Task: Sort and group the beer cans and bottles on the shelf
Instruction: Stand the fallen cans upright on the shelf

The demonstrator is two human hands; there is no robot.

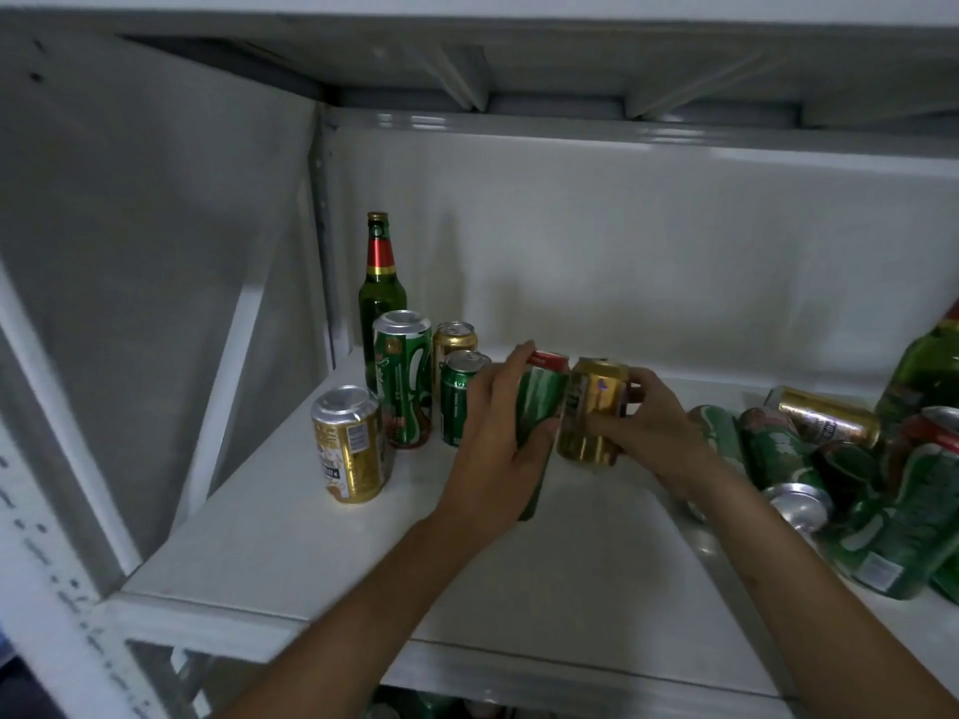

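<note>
My left hand [493, 448] grips a green can with a red rim [542, 397] at the middle of the white shelf [290, 552]. My right hand [643, 422] grips a gold can [591, 412] right beside it, the two cans nearly touching. At the back left stand a green bottle with a red neck label [380, 282], a tall green can [403, 376], a small gold can [454, 342], a small green can [459, 391] and a gold can [350, 443] nearer the front. A jumbled heap of green and gold cans [809, 454] lies at the right.
A large green bottle [923, 376] stands at the far right edge behind the heap. The shelf's grey side wall [155, 282] closes the left, and an upper shelf [571, 59] hangs overhead. More green cans show on the shelf below [430, 705].
</note>
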